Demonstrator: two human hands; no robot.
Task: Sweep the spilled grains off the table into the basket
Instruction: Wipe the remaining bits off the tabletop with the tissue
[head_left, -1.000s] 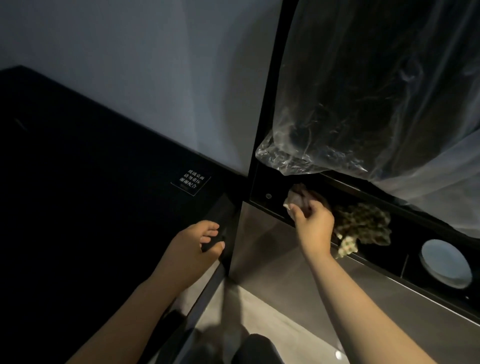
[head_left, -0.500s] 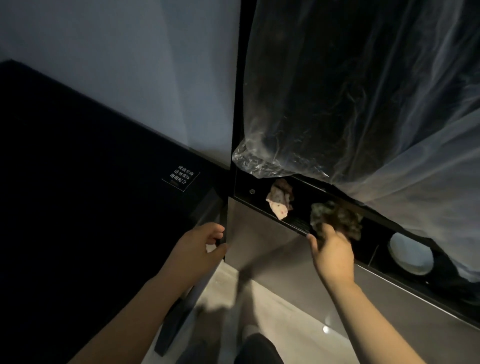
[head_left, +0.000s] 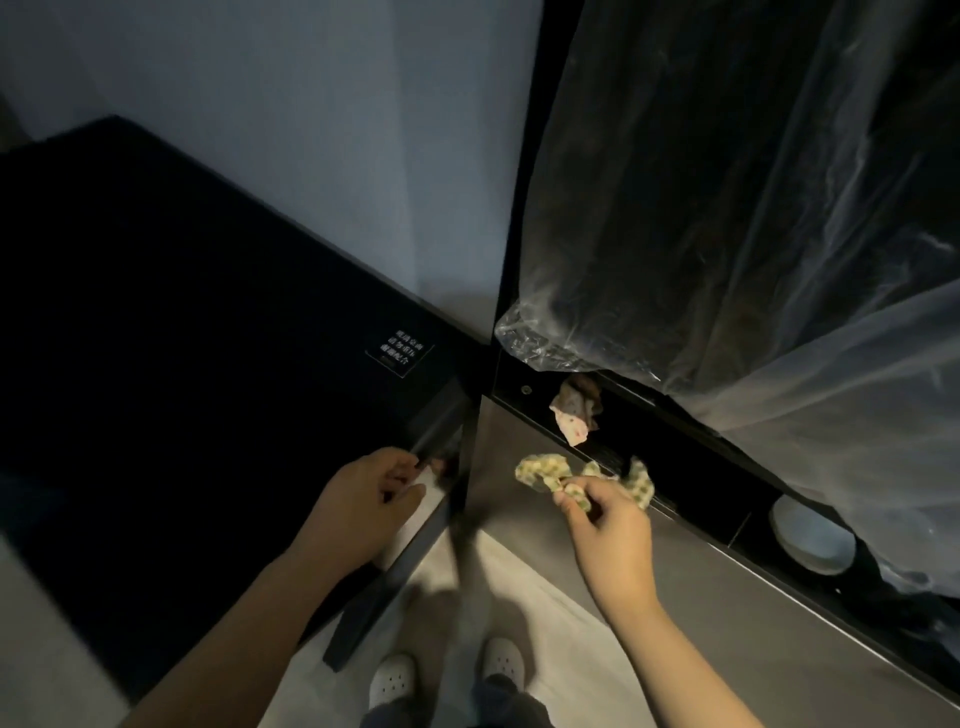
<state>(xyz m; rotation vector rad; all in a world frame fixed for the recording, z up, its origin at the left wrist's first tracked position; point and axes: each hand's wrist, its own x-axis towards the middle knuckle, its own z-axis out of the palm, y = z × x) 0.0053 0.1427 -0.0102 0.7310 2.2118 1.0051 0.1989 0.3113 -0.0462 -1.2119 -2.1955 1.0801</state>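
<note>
**Cloth in hand, grains nowhere in sight**

Neither grains nor basket shows here (the light is poor), so both must lie out of view. The green cloth (head_left: 543, 467) hangs from the right grip (head_left: 610, 530), pinched between thumb and fingertips, just beside the dark slot (head_left: 691, 467) where a pink cloth (head_left: 574, 410) lies. So light a hold could let it slip, or trail and snag the plastic sheet (head_left: 727, 208) above. The left grip (head_left: 363, 504) curls round the edge of a dark panel (head_left: 439, 418). The white bowl (head_left: 810, 535) in the slot could get knocked.
</note>
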